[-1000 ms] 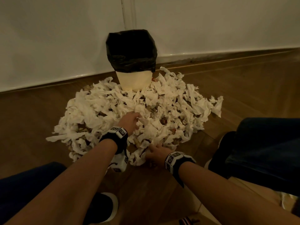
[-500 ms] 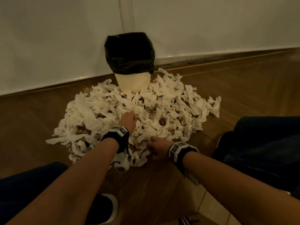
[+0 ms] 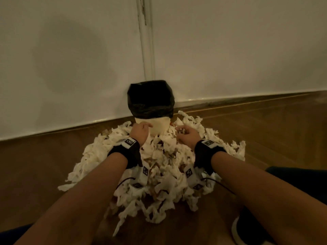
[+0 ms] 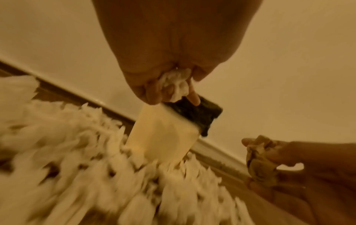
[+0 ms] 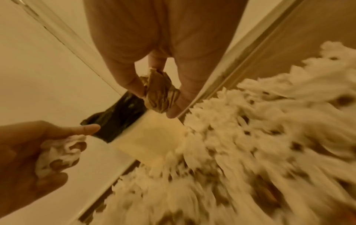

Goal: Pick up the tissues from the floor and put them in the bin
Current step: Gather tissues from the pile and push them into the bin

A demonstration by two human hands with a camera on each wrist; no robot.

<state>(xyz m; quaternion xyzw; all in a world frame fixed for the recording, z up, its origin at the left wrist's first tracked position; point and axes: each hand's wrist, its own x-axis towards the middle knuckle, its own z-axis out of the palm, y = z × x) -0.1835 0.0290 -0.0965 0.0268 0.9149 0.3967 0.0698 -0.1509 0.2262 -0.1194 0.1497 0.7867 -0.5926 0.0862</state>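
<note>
White crumpled tissues [image 3: 155, 175] lie heaped on the wooden floor [image 3: 35, 165], a loose, ragged mound of torn and twisted strips with some brown-stained pieces mixed in; we cannot count them. We record one bin [image 3: 151, 110]: a pale, smooth-walled container, tapered towards its base, with a black wrinkled plastic liner [image 3: 150, 99] folded over its rim. It stands at the far edge of the heap, against the white wall [image 3: 70, 59], and tissues press against its base on the near side.

We see two hands, both raised above the heap just in front of the bin, below its rim. Our left hand [image 3: 139, 132] has its fingers curled round one white tissue wad [image 4: 176, 83], with the index finger [image 4: 193, 95] extended. Our right hand [image 3: 187, 136] pinches one brown crumpled wad [image 5: 159, 92] between thumb and fingertips. The two hands sit apart, one on either side of the bin's front wall. Each wrist carries a black strap [image 3: 125, 153] with a white marked block.

Bare floor lies open left and right of the heap. A pale vertical strip [image 3: 146, 41] runs up the wall behind the bin. A dark trouser leg [image 3: 300, 175] borders the heap on the right, and a shoe [image 3: 244, 232] with a white edge sits at the lower right. The wrist views blur the heap.
</note>
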